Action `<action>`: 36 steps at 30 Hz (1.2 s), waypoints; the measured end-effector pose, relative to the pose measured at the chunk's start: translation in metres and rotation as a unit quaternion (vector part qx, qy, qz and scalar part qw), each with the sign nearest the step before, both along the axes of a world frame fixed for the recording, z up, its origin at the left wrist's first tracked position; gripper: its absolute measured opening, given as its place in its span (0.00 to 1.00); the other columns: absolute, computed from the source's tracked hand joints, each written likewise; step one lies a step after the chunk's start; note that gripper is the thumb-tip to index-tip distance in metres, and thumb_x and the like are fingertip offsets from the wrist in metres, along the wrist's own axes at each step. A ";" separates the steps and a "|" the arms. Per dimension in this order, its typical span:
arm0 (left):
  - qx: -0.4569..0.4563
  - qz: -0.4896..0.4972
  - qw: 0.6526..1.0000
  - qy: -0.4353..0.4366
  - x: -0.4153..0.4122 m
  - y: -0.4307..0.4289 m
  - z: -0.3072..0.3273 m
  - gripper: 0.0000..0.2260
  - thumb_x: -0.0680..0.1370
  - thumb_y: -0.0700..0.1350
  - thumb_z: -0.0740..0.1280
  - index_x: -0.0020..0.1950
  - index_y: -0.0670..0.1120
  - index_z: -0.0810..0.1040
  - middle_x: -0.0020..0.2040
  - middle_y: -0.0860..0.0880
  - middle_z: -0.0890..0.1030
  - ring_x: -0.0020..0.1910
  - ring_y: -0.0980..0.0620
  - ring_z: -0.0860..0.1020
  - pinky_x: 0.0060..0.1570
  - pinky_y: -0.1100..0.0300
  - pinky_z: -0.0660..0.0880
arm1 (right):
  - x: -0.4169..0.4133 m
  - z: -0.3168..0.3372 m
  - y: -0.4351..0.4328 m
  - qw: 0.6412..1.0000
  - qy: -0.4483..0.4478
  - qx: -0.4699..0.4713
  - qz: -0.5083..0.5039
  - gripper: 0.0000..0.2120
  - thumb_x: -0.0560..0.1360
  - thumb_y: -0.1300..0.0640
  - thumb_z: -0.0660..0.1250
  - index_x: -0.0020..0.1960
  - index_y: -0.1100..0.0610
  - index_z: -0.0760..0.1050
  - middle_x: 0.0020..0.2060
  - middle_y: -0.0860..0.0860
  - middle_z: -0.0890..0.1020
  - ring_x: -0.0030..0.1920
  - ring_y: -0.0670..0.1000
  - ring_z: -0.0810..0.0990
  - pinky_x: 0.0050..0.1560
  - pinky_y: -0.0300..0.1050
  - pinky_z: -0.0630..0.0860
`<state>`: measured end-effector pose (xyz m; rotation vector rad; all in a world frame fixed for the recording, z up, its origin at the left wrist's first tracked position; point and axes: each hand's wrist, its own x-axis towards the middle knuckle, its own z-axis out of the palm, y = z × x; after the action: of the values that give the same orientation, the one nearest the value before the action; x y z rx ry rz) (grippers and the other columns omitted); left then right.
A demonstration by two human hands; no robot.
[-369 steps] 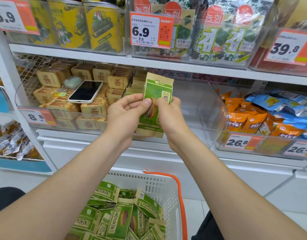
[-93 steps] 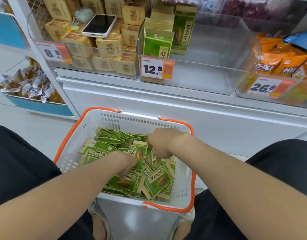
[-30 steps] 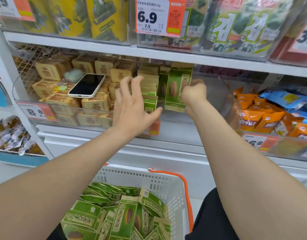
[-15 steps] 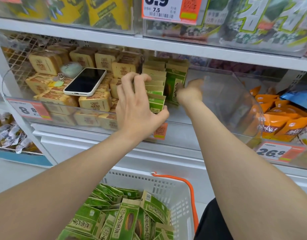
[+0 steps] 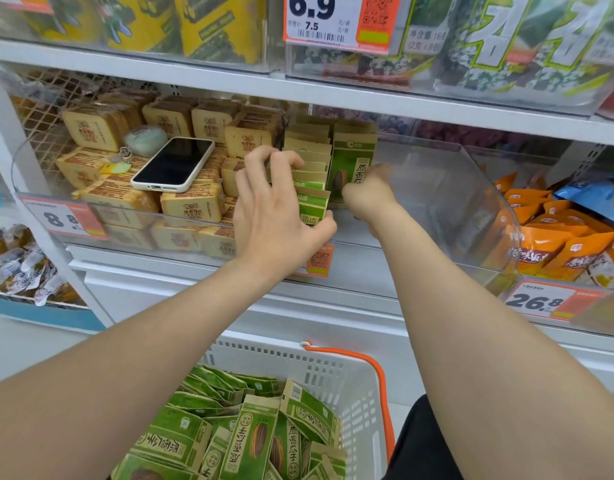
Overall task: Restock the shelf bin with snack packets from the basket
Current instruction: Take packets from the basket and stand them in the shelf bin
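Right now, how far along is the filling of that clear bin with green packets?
Done: a row of green-and-tan paper snack packets stands at the left end of the clear plastic shelf bin. In hand: the left hand grips that row while the blurred right hand is at one upright green packet beside it. Left: the white plastic basket with orange handle holds many loose green packets.

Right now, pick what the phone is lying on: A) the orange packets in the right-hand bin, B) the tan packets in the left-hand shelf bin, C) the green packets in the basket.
B: the phone lies screen-up on the tan packets inside the left-hand shelf bin.
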<state>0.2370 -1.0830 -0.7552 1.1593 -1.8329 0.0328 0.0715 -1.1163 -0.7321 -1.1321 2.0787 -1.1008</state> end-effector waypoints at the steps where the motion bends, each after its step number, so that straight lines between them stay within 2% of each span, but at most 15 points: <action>1: -0.001 0.000 1.000 -0.001 0.000 0.000 0.000 0.32 0.66 0.59 0.74 0.65 0.49 0.69 0.67 0.46 0.67 0.63 0.43 0.69 0.44 0.51 0.75 | 0.002 0.001 0.001 1.000 0.006 -0.003 0.010 0.32 0.76 0.58 0.64 0.77 0.57 0.56 0.66 0.59 0.76 0.64 0.62 0.77 0.62 0.57 0.80; 2: -0.001 -0.001 1.000 -0.001 0.000 0.000 0.000 0.32 0.66 0.59 0.74 0.65 0.49 0.69 0.67 0.46 0.67 0.63 0.43 0.69 0.44 0.52 0.75 | 0.003 0.002 0.003 1.000 0.014 -0.003 0.016 0.28 0.77 0.61 0.63 0.74 0.55 0.59 0.64 0.58 0.76 0.61 0.62 0.78 0.58 0.55 0.80; 4: -0.001 -0.002 1.000 -0.003 0.000 0.000 0.000 0.32 0.66 0.59 0.74 0.65 0.49 0.69 0.68 0.46 0.67 0.63 0.43 0.69 0.45 0.53 0.73 | 0.002 0.000 0.004 0.999 0.038 -0.005 0.025 0.25 0.77 0.63 0.63 0.71 0.52 0.62 0.63 0.58 0.76 0.57 0.60 0.79 0.51 0.52 0.78; 7: 0.000 -0.005 1.000 -0.005 0.001 -0.001 -0.001 0.32 0.67 0.60 0.75 0.65 0.49 0.69 0.68 0.46 0.67 0.64 0.42 0.69 0.45 0.53 0.74 | -0.003 -0.003 0.002 0.997 0.062 -0.027 0.026 0.26 0.77 0.64 0.63 0.73 0.50 0.64 0.63 0.56 0.77 0.56 0.57 0.78 0.49 0.47 0.74; 10: -0.002 -0.004 1.000 -0.012 0.001 -0.001 -0.001 0.32 0.67 0.61 0.74 0.65 0.49 0.69 0.69 0.46 0.67 0.64 0.42 0.69 0.46 0.51 0.76 | -0.006 -0.002 0.001 0.995 0.077 -0.053 0.017 0.27 0.78 0.63 0.62 0.75 0.49 0.67 0.66 0.56 0.75 0.56 0.56 0.76 0.56 0.46 0.76; 13: -0.003 -0.002 1.000 -0.017 0.002 -0.002 -0.001 0.32 0.67 0.61 0.74 0.66 0.49 0.69 0.69 0.45 0.66 0.63 0.42 0.69 0.47 0.50 0.77 | -0.006 -0.003 0.001 0.994 0.100 -0.037 0.027 0.32 0.77 0.66 0.60 0.77 0.45 0.67 0.71 0.57 0.64 0.64 0.61 0.73 0.68 0.48 0.74; 15: -0.003 -0.003 1.000 -0.017 0.002 -0.002 -0.001 0.32 0.67 0.61 0.74 0.66 0.49 0.68 0.69 0.45 0.66 0.64 0.42 0.69 0.47 0.49 0.78 | -0.004 -0.002 0.002 0.994 0.100 -0.019 0.045 0.34 0.76 0.67 0.59 0.78 0.44 0.66 0.74 0.59 0.60 0.70 0.63 0.70 0.71 0.48 0.71; 20: -0.003 -0.004 1.000 -0.019 0.001 -0.003 -0.002 0.32 0.67 0.61 0.74 0.66 0.49 0.68 0.69 0.45 0.66 0.64 0.42 0.69 0.47 0.49 0.78 | 0.000 -0.003 0.000 0.992 0.091 -0.011 0.086 0.37 0.76 0.67 0.58 0.81 0.43 0.61 0.76 0.58 0.64 0.73 0.60 0.69 0.72 0.45 0.67; 25: -0.003 -0.002 1.000 -0.018 0.001 -0.003 -0.002 0.32 0.67 0.61 0.74 0.65 0.49 0.68 0.69 0.45 0.66 0.64 0.41 0.69 0.47 0.48 0.78 | -0.002 -0.004 -0.002 0.993 0.074 -0.024 0.085 0.37 0.76 0.65 0.58 0.82 0.43 0.60 0.76 0.56 0.65 0.72 0.60 0.68 0.62 0.39 0.64; 30: -0.004 -0.005 1.000 -0.013 0.000 -0.002 -0.002 0.33 0.67 0.61 0.75 0.65 0.49 0.68 0.69 0.45 0.66 0.64 0.41 0.69 0.47 0.48 0.78 | -0.006 -0.004 -0.001 0.994 0.057 -0.031 0.083 0.36 0.79 0.63 0.59 0.82 0.41 0.57 0.77 0.60 0.59 0.73 0.60 0.68 0.60 0.38 0.63; 36: -0.002 -0.008 1.000 -0.014 0.001 -0.003 -0.002 0.32 0.67 0.60 0.75 0.66 0.49 0.68 0.69 0.44 0.66 0.65 0.41 0.69 0.48 0.48 0.78 | -0.009 -0.006 -0.004 0.996 0.040 -0.025 0.078 0.38 0.78 0.65 0.59 0.82 0.40 0.55 0.78 0.57 0.58 0.70 0.59 0.71 0.54 0.37 0.69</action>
<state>0.2380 -1.0855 -0.7574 1.1470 -1.8655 0.0448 0.0627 -1.1200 -0.7379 -1.3591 1.9935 -1.0533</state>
